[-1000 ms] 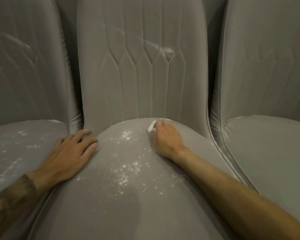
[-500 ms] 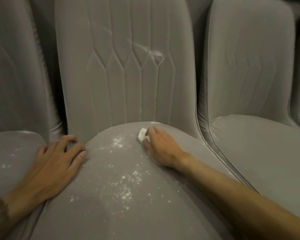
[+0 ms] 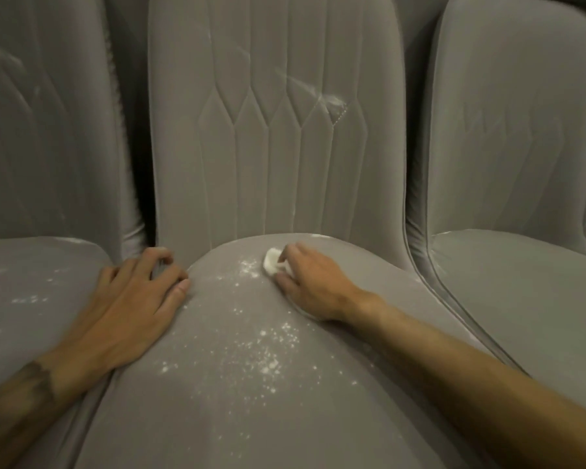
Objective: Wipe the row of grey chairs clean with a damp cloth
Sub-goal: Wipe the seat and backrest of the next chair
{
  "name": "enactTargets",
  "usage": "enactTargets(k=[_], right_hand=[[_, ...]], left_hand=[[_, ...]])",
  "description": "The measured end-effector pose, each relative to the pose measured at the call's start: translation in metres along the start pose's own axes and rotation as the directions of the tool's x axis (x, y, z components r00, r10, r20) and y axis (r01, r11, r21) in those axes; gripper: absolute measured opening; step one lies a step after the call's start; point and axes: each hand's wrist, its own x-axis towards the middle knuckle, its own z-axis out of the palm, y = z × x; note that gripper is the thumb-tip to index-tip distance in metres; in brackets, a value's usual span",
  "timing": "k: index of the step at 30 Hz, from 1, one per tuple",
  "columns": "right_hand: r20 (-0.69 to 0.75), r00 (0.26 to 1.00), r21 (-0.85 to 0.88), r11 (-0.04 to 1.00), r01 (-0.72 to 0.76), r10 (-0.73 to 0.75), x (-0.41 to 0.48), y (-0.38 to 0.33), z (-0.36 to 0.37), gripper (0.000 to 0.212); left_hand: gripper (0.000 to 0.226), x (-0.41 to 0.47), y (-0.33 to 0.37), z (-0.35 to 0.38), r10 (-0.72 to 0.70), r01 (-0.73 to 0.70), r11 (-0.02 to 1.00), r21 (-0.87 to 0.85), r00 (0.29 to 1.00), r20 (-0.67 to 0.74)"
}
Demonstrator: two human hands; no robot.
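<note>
Right hand (image 3: 313, 286) pinches a small white cloth (image 3: 272, 262) against the middle chair (image 3: 251, 384) seat, near the backrest. Left hand (image 3: 129, 299) rests spread on that seat's left edge. White specks (image 3: 268, 353) are scattered mid-seat; probably powder, too blurred to tell.

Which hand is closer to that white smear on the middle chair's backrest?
Right. The right hand, gripping the white cloth, is almost straight below the smear, at the back of the seat; the left hand rests farther away, on its left edge.
</note>
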Motion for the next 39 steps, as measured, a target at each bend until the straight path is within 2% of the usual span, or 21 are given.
enactTargets(k=[2,3,6,8,9,12,14,16,19,22,24,26,28,29,31,34,36,39], right_hand=[[0.013,0.999,0.007,0.999,0.036,-0.036,-0.006,0.014,-0.008,0.029],[0.022,1.000,-0.014,1.000,-0.005,0.006,-0.006,0.026,-0.013,0.029],[-0.006,0.957,-0.118,0.950,-0.288,0.289,0.007,0.057,-0.027,0.035],[-0.062,0.928,-0.152,0.916,-0.372,0.367,0.021,0.051,-0.022,0.035],[-0.068,0.939,-0.160,0.925,-0.345,0.338,0.028,0.040,-0.015,0.033],[-0.021,0.993,-0.072,0.991,-0.115,0.114,0.035,0.002,0.008,0.033],[0.029,0.999,-0.030,0.999,0.037,-0.036,0.029,-0.007,0.013,0.035],[0.053,0.994,-0.058,0.993,0.101,-0.098,0.027,0.001,0.004,0.038],[0.057,0.997,-0.199,0.979,-0.046,0.058,0.034,0.026,-0.010,0.045],[-0.004,0.969,-0.212,0.947,-0.242,0.247,0.049,0.022,-0.004,0.048],[-0.003,0.981,-0.126,0.973,-0.192,0.193,0.051,0.003,0.007,0.046],[0.048,0.999,-0.012,1.000,-0.024,0.024,0.046,-0.017,0.017,0.044],[0.085,0.987,0.002,0.990,0.140,-0.140,0.039,-0.027,0.021,0.041],[0.091,0.981,-0.016,0.985,0.171,-0.169,0.041,-0.024,0.019,0.040],[0.068,0.993,-0.077,0.992,0.097,-0.092,0.051,-0.011,0.013,0.040],[0.010,0.991,-0.129,0.983,-0.128,0.130,0.069,0.001,0.014,0.042],[0.010,0.994,-0.128,0.986,-0.107,0.109,0.076,-0.015,0.021,0.041],[0.036,0.994,-0.001,0.995,0.100,-0.100,0.061,-0.041,0.033,0.035]], left_hand=[[0.040,0.000,-0.002,0.000,0.000,0.000,1.000,-0.006,1.000,-0.007],[0.039,0.000,-0.001,0.000,0.000,0.000,1.000,-0.002,1.000,-0.005],[0.037,0.000,0.002,-0.002,0.001,0.000,1.000,0.020,1.000,-0.012],[0.037,0.000,0.004,-0.003,-0.001,0.002,0.999,0.036,1.000,-0.020],[0.037,0.000,0.004,-0.003,0.000,0.001,0.999,0.042,1.000,-0.025],[0.034,-0.001,0.001,0.000,0.016,-0.014,0.999,0.041,0.999,-0.043],[0.032,-0.001,0.000,0.002,0.031,-0.029,0.999,0.034,0.998,-0.061],[0.030,0.000,-0.001,0.003,0.031,-0.029,0.999,0.024,0.997,-0.069],[0.030,0.000,0.000,0.004,0.033,-0.031,0.999,0.024,0.996,-0.077],[0.032,0.000,0.000,0.004,0.026,-0.024,1.000,0.020,0.997,-0.072],[0.033,0.000,0.000,0.005,0.029,-0.027,0.999,0.026,0.997,-0.069],[0.034,-0.001,0.000,0.003,0.027,-0.025,0.999,0.027,0.998,-0.065],[0.035,-0.001,0.001,0.003,0.026,-0.024,0.999,0.027,0.998,-0.060],[0.034,-0.001,0.000,0.002,0.024,-0.023,0.999,0.030,0.998,-0.059],[0.033,-0.001,0.000,0.003,0.027,-0.025,0.999,0.032,0.998,-0.061],[0.033,-0.001,0.000,0.003,0.030,-0.029,0.999,0.022,0.998,-0.058],[0.034,-0.001,0.000,0.003,0.030,-0.029,1.000,0.009,0.999,-0.045],[0.039,-0.002,0.001,0.001,0.031,-0.030,0.999,0.010,0.999,-0.024]])
